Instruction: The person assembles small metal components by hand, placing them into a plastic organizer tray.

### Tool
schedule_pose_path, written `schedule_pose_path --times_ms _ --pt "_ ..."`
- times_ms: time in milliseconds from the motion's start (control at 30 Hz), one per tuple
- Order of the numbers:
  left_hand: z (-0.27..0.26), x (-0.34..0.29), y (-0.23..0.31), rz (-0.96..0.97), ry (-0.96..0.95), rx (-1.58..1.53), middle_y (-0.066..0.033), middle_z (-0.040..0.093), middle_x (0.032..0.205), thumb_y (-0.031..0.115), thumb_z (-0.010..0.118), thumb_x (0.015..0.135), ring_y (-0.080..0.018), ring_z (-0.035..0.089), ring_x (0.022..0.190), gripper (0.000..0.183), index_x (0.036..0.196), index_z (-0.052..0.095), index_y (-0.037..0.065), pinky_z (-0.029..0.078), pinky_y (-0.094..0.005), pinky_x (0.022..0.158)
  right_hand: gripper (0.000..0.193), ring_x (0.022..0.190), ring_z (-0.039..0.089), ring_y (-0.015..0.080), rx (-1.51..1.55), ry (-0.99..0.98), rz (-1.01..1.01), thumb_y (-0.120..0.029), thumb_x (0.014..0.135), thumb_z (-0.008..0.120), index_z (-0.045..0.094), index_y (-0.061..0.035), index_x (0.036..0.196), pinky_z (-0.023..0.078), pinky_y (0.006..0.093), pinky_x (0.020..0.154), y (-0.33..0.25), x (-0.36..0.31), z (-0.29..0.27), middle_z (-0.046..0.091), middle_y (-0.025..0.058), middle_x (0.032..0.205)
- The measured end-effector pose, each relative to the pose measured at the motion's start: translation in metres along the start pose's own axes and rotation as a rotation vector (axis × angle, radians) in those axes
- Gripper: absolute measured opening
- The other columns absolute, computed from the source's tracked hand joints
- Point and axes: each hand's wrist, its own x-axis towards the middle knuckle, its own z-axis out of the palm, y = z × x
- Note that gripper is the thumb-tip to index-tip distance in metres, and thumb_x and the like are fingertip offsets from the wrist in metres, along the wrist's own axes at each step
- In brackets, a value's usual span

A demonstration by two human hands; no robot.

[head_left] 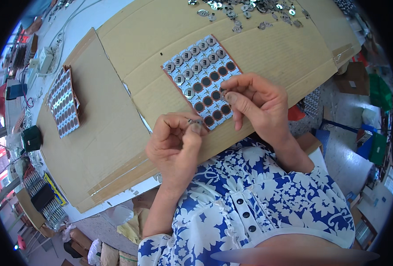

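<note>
On the cardboard in front of me lies a panel of small circuit boards with rows of round dark pads. Its far rows, and one spot at the left of a nearer row, carry silver octagonal metal pieces. My left hand pinches a small metal clip between thumb and forefinger, over the panel's near left corner. Thumb and forefinger of my right hand close on another small metal clip above the pads at the panel's right side. Fingertips partly cover both clips.
A pile of loose silver metal parts is spread at the far edge of the cardboard. To the left stands a stack of similar panels. Beyond it are a dark green box, cables and a white power strip.
</note>
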Motion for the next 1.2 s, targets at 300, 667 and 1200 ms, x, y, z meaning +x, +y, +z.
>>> schedule_pose_path --times_ms 300,667,1200 --pt "0.004 0.004 -0.021 0.557 -0.123 0.68 -0.0119 0.072 0.099 -0.014 0.078 0.083 -0.0228 0.07 0.077 0.049 0.13 0.075 -0.001 0.057 -0.0333 0.066 0.017 0.068 0.067 0.0013 -0.32 -0.036 0.086 0.002 0.103 0.075 0.074 0.0047 0.12 0.051 0.0201 0.054 -0.013 0.039 0.0 0.077 0.0019 0.091" --pt "0.006 0.012 -0.021 0.847 -0.213 0.931 -0.0167 0.078 0.12 0.007 0.078 0.082 -0.0337 0.075 0.114 0.029 0.11 0.075 -0.001 0.06 -0.0454 0.088 0.011 0.072 0.067 0.0075 -0.584 -0.113 -0.182 0.004 0.097 0.077 0.076 0.0007 0.108 0.052 0.0289 0.062 -0.003 0.04 0.007 0.072 0.0052 0.083" --pt "0.008 0.009 -0.022 0.71 -0.238 0.863 -0.0199 0.079 0.125 -0.002 0.077 0.087 -0.04 0.073 0.133 0.018 0.104 0.071 -0.002 0.055 -0.0594 0.115 0.012 0.077 0.07 0.0318 -0.868 -0.183 -0.403 0.002 0.091 0.078 0.072 -0.0039 0.099 0.054 0.0413 0.066 0.001 0.045 0.005 0.067 0.011 0.089"
